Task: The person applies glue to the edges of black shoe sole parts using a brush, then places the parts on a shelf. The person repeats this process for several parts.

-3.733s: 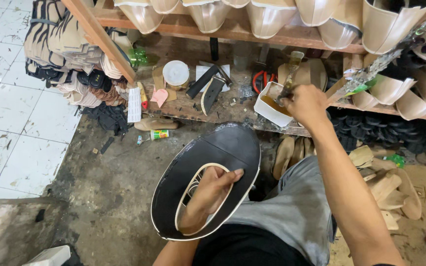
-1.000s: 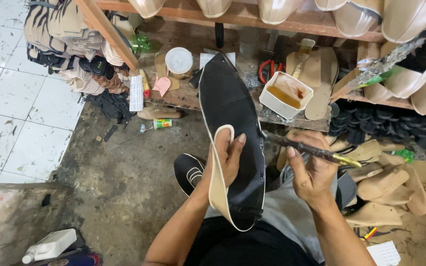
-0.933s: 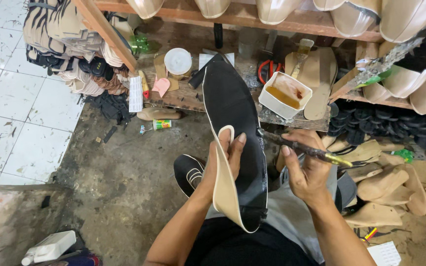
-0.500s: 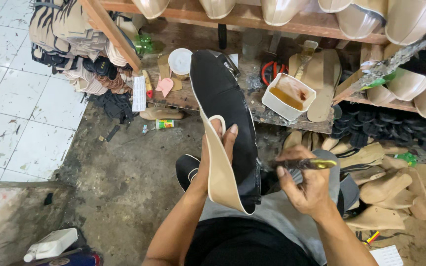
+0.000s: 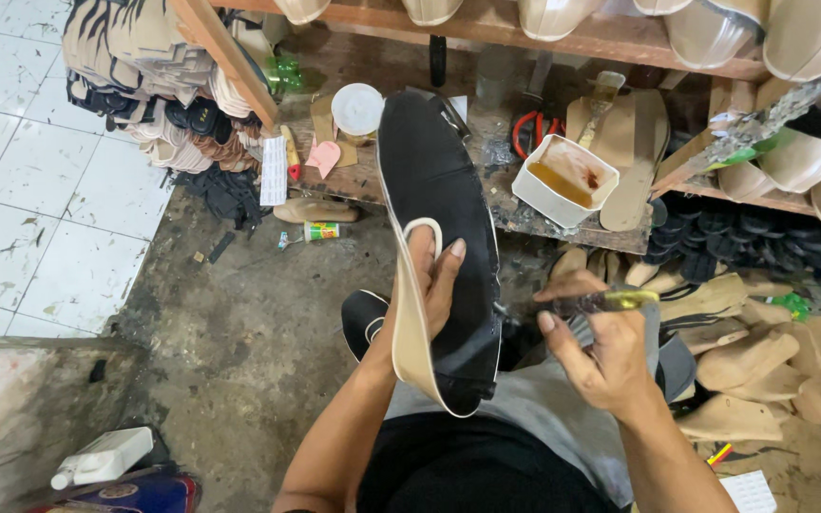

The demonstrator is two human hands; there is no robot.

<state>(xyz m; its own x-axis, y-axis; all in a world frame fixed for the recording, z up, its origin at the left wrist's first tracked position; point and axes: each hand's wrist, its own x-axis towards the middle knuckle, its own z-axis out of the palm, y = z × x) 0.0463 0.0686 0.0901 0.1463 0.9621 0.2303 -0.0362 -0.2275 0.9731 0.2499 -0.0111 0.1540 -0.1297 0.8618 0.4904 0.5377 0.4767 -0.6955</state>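
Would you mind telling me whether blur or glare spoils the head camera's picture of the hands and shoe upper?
Head view: black shoe upper and left hand sharp; right hand and its brush slightly motion-blurred; even soft light, no glare; shelf edges bend near the frame's top.

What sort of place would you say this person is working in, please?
Most likely a small shoemaking workshop: rows of shoe lasts on wooden shelves, loose soles piled on the floor, and an open tub of glue on the bench.
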